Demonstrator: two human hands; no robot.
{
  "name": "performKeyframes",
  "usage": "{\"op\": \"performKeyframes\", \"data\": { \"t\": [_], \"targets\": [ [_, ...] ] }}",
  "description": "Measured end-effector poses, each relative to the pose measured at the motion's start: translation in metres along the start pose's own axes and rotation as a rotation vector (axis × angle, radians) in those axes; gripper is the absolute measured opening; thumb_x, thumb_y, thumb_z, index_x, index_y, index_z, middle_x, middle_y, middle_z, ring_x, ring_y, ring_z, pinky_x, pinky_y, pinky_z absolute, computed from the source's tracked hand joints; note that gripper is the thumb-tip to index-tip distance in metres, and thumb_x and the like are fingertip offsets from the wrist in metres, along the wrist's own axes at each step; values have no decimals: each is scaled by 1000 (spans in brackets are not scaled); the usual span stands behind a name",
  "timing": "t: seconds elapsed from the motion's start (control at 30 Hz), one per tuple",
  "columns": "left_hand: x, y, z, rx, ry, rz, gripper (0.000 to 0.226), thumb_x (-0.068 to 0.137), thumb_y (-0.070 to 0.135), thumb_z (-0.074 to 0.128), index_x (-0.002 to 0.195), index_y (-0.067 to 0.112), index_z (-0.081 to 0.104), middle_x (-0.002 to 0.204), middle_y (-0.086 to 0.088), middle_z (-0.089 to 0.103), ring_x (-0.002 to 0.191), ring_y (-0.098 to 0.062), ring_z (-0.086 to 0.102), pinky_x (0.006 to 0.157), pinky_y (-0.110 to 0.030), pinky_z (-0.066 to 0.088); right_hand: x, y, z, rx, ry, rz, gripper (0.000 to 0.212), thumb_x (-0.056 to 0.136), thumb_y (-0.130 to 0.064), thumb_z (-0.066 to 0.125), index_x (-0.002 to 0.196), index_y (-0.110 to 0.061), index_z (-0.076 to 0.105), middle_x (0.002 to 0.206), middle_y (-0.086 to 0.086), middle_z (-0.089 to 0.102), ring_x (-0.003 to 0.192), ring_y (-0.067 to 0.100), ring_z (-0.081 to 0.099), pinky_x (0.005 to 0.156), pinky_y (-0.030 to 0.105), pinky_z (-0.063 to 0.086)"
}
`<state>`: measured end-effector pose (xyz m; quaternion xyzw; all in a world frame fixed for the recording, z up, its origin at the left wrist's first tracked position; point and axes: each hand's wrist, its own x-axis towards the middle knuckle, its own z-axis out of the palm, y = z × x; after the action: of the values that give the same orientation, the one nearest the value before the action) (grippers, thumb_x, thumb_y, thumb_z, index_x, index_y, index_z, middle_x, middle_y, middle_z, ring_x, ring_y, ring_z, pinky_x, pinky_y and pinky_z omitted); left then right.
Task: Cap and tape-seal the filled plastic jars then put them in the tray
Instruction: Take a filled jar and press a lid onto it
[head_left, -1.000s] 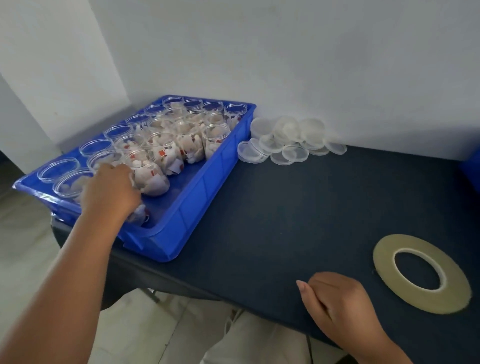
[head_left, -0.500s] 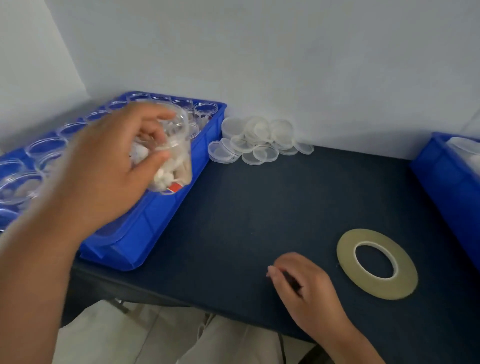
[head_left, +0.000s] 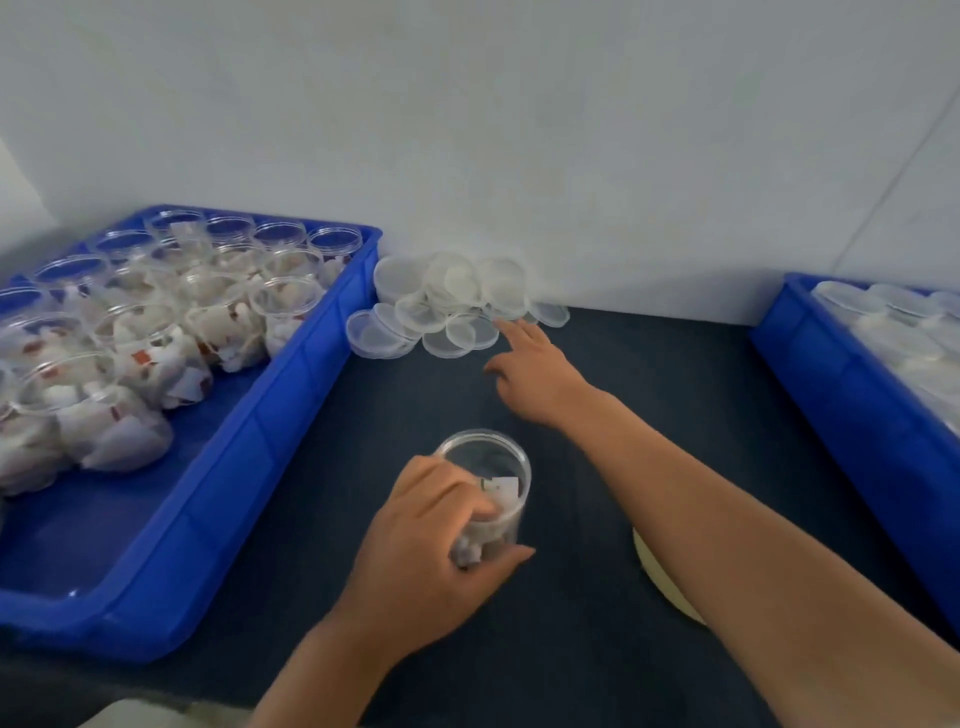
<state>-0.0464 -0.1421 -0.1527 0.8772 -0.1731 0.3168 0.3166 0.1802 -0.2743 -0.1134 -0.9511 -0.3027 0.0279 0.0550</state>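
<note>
Yellowish tape (head_left: 658, 579) shows only as a curved sliver beside the right forearm, which covers the rest of the roll. Out past the right arm, a second blue tray (head_left: 852, 415) is cut off by the frame edge, and the pale round tops (head_left: 893, 338) inside it are too blurred to tell apart (loose lids or capped jars, I cannot say which). The left hand (head_left: 431, 540) grips the open jar (head_left: 493, 483), fingers and thumb curled round its wall and hiding its near side. The jar stands upright and uncapped on the dark table (head_left: 571, 665), nearer the body than the right hand. The right hand (head_left: 535, 369) is stretched forward with its fingers loosely spread, its index fingertip at the edge of the heap of lids (head_left: 447, 306). Whether it touches one is unclear. To the left of the left hand lies a blue tray (head_left: 260, 441), its far left part out of frame, crowded with uncapped jars (head_left: 156, 353). Jar and lids are clear thin plastic, round and smooth. White crumpled packets with small red marks fill the jars. The table surface looks matte, like cloth.
</note>
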Motion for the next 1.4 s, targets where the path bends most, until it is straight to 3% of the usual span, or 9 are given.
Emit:
{"op": "performKeyframes", "data": {
  "t": [0.17, 0.3, 0.47, 0.63, 0.73, 0.87, 0.97, 1.03, 1.4],
  "targets": [
    [-6, 2, 24, -22, 143, 2, 40, 82, 37, 91, 73, 10, 64, 156, -8, 49, 147, -31, 43, 119, -34, 37, 64, -4, 25, -297, -91, -73, 40, 104, -15, 49, 138, -18, 69, 176, -1, 16, 164, 32, -2, 131, 48, 6],
    [-4, 3, 17, -196, 104, -25, 41, 84, 40, 89, 82, 6, 67, 160, -8, 48, 144, -31, 52, 112, -42, 48, 58, -5, 22, -230, -46, -44, 38, 100, -15, 52, 133, -10, 69, 159, 6, 47, 154, 33, 31, 126, 44, 28],
    [16, 11, -9, -247, 237, -243, 58, 88, 54, 79, 131, 19, 62, 164, 3, 44, 151, -20, 44, 119, -39, 43, -17, -4, -30, 656, 309, 93, 26, 103, -18, 61, 117, -23, 82, 135, -14, 68, 119, 5, 64, 105, 26, 50],
    [64, 17, -46, 50, 43, -146, 101, 81, 70, 77, 164, 45, 25, 177, 9, 8, 163, -10, 13, 119, -16, 23, -132, -19, -67, 1457, -28, -189, 36, 102, -33, 62, 125, -11, 79, 139, 7, 72, 130, 27, 68, 107, 36, 56],
    [82, 26, -61, 218, -120, 34, 88, 86, 64, 79, 159, 33, 41, 166, 9, 36, 150, -10, 39, 114, -24, 41, -171, -32, -62, 1593, -2, -261, 39, 109, -24, 54, 132, 0, 73, 145, 15, 66, 135, 35, 63, 109, 46, 54],
    [84, 29, -73, 122, -254, -114, 75, 92, 59, 60, 160, 35, 39, 153, 24, 40, 132, 3, 48, 102, -19, 45, -199, -42, -21, 1495, 483, 5, 35, 101, -38, 62, 133, -27, 73, 151, -9, 62, 144, 13, 55, 117, 47, 48],
    [80, 30, -64, 114, -446, -211, 69, 95, 55, 46, 161, 38, 38, 151, 27, 40, 131, 7, 45, 102, -21, 45, -212, -53, 23, 1221, 186, 86, 109, 76, -71, 83, 165, -38, 28, 164, -26, 40, 152, -7, 34, 128, 38, 32],
    [77, 33, -51, 176, -508, -193, 59, 103, 48, 40, 160, 34, 43, 153, 21, 45, 135, 4, 44, 108, -22, 41, -212, -64, 49, 1142, 23, 91, 126, 70, -67, 90, 167, -40, 14, 160, -28, 42, 148, -8, 39, 126, 33, 36],
    [57, 62, -21, 453, -500, -159, 55, 93, 78, 45, 135, 47, 58, 132, 21, 50, 121, -8, 51, 89, -28, 50, -195, -95, 77, 858, 450, 129, 65, 75, -48, 85, 131, -46, 52, 122, -25, 59, 113, 3, 62, 86, 25, 57]
  ]
}}
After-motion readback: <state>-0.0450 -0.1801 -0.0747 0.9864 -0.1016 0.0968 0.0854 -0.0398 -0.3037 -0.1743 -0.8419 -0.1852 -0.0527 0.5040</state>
